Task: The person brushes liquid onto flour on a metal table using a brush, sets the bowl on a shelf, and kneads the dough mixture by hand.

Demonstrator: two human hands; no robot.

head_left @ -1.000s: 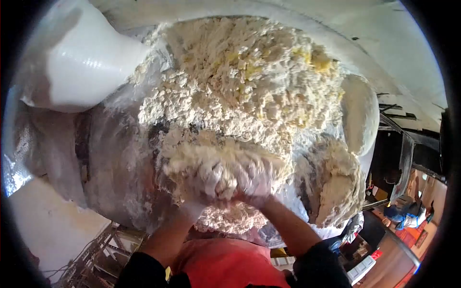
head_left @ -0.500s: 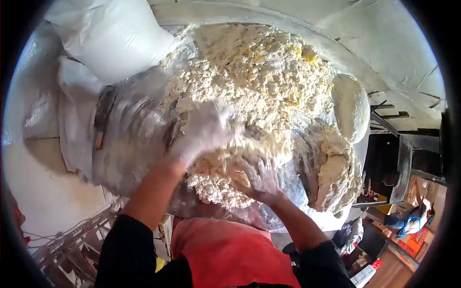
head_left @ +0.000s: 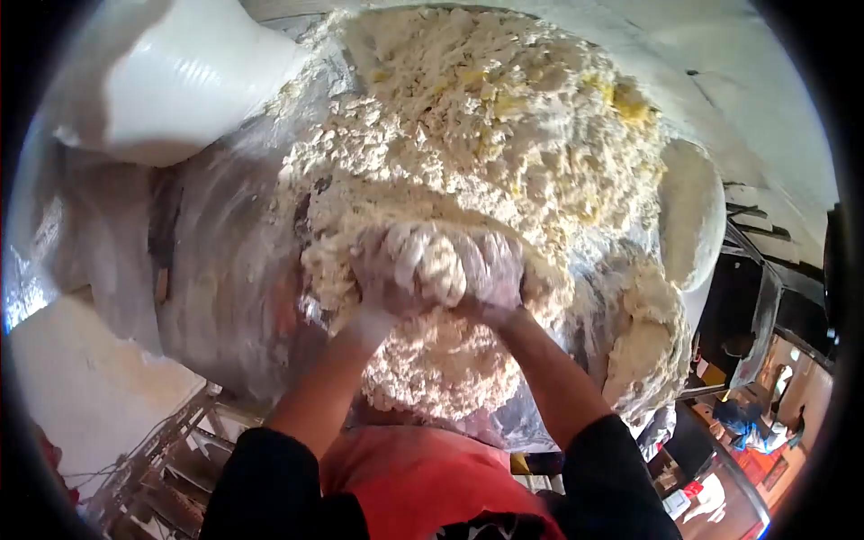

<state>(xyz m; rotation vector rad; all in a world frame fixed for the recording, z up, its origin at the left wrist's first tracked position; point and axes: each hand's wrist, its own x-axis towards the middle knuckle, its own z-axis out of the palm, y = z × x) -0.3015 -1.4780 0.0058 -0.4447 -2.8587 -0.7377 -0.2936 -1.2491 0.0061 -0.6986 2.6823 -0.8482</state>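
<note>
A large heap of crumbly, shaggy dough (head_left: pixel 468 135) with yellow patches spreads over the plastic-covered work surface (head_left: pixel 234 234). Both my hands are side by side at its near edge, coated in flour. My left hand (head_left: pixel 387 270) has its fingers curled into the dough, with a pale lump showing by them. Close against it, my right hand (head_left: pixel 493 268) grips the dough too, its fingers bent over. Between my forearms lies a rougher dough clump (head_left: pixel 441 364), near my red apron (head_left: pixel 423 468). Dough hides parts of the fingers.
A full white sack (head_left: pixel 198 81) stands at the back left. At the right are a separate dough mass (head_left: pixel 643 342) and a smooth, pale rounded form (head_left: pixel 691 216). A dark metal frame (head_left: pixel 729 315) stands beyond the surface, with a person (head_left: pixel 760 427) farther off.
My hands were apart, the left blurred in motion and the right spread open. Now they are together and curled into the dough. The camera view has shifted, and the near clump appears larger.
</note>
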